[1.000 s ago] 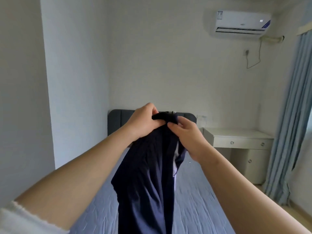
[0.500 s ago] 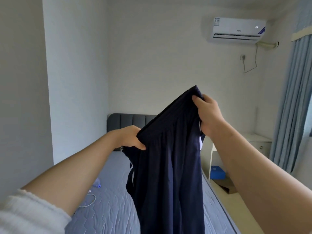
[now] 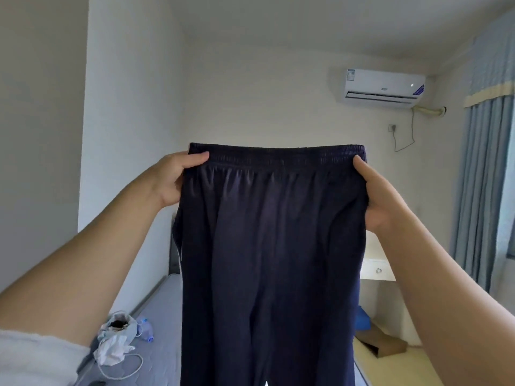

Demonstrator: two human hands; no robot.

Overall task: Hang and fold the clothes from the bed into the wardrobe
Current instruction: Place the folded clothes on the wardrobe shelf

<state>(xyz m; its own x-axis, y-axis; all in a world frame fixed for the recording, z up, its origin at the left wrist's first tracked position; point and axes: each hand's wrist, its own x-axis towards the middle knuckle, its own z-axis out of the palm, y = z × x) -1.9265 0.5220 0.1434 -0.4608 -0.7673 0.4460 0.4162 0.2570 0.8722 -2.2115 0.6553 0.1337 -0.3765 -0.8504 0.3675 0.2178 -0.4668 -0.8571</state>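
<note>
Navy trousers (image 3: 273, 246) mid-frame, waistband stretched flat: left hand (image 3: 174, 178) and right hand (image 3: 373, 196) each pinch a corner. Unfolded; wardrobe not in view, bed (image 3: 164, 324) lower left.

My one camera sits on my head, facing the far wall (image 3: 264, 93). The trousers (image 3: 273, 232) hang close before it.

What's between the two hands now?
In the head view, the elastic waistband of the navy trousers spans from the left hand to the right hand, each gripping one end.
</note>
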